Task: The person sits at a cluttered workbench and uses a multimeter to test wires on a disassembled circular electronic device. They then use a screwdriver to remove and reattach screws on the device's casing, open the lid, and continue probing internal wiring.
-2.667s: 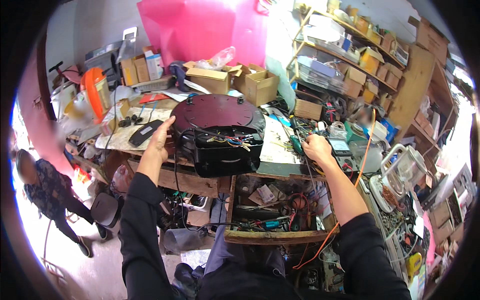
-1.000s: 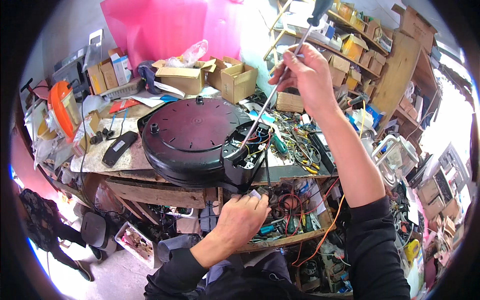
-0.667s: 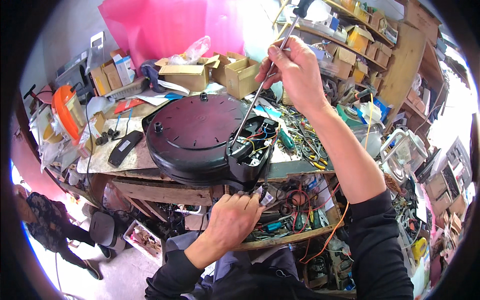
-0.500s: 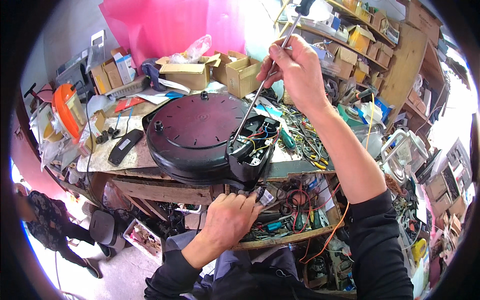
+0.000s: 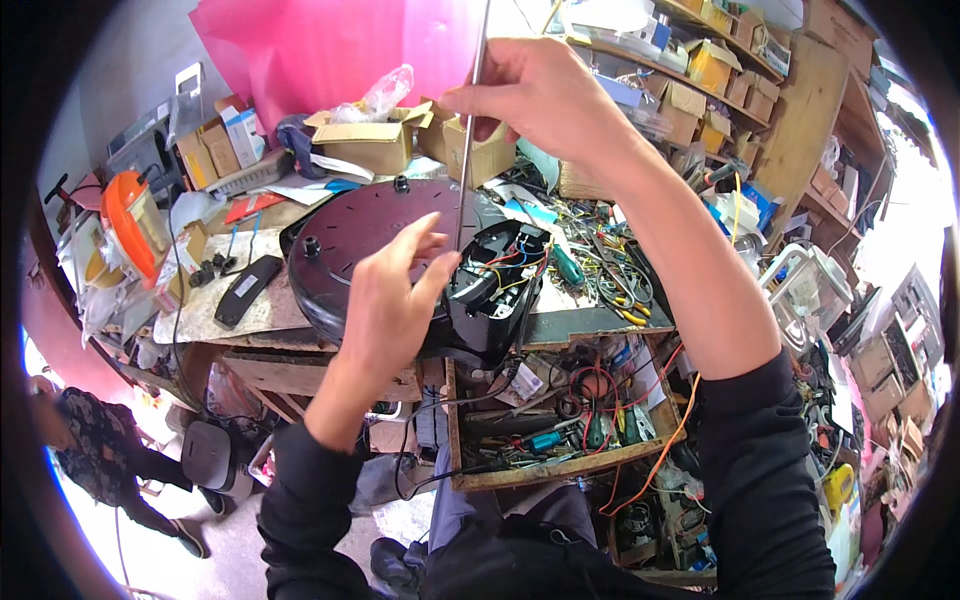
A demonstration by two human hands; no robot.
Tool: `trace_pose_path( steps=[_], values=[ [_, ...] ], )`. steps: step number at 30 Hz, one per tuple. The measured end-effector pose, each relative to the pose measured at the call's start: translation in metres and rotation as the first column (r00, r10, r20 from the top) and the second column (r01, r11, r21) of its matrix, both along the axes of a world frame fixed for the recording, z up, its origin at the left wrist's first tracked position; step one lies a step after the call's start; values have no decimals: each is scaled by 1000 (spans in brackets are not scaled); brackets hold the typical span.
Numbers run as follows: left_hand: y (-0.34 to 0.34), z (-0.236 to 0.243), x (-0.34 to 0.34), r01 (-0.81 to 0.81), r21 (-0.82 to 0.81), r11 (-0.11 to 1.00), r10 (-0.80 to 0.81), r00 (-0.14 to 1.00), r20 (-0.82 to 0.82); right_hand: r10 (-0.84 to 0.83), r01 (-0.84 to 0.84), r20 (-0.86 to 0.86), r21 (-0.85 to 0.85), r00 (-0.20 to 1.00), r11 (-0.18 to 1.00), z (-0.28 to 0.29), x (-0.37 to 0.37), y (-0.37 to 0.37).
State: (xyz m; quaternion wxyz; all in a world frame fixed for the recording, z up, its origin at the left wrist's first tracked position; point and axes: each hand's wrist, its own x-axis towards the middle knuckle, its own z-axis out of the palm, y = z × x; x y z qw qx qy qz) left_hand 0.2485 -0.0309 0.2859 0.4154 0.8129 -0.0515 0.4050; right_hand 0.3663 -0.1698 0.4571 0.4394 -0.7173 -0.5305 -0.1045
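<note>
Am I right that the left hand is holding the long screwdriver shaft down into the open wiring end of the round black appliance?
Not quite: the head view shows the right hand gripping the long screwdriver shaft. The left hand is open beside it, over the round black appliance.

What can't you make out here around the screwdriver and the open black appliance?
Head view only:
- Screwdriver: its handle runs off the top edge; its tip is lost among the wires.
- Black appliance: its near side sits behind the left hand.
- Right hand: its grip on the shaft is hidden by its own fingers.
</note>
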Motion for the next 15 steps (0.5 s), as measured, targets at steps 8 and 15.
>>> trace_pose_path(
  steps=[8, 15],
  values=[
    [15, 13, 11, 123, -28, 992, -126, 983, -132, 246, -241, -45, 96, 968, 966, 48, 25, 22],
    [2, 4, 14, 98, -92, 991, -108, 989, -106, 163, -171, 58, 198, 985, 965, 117, -38, 25]
  ],
)
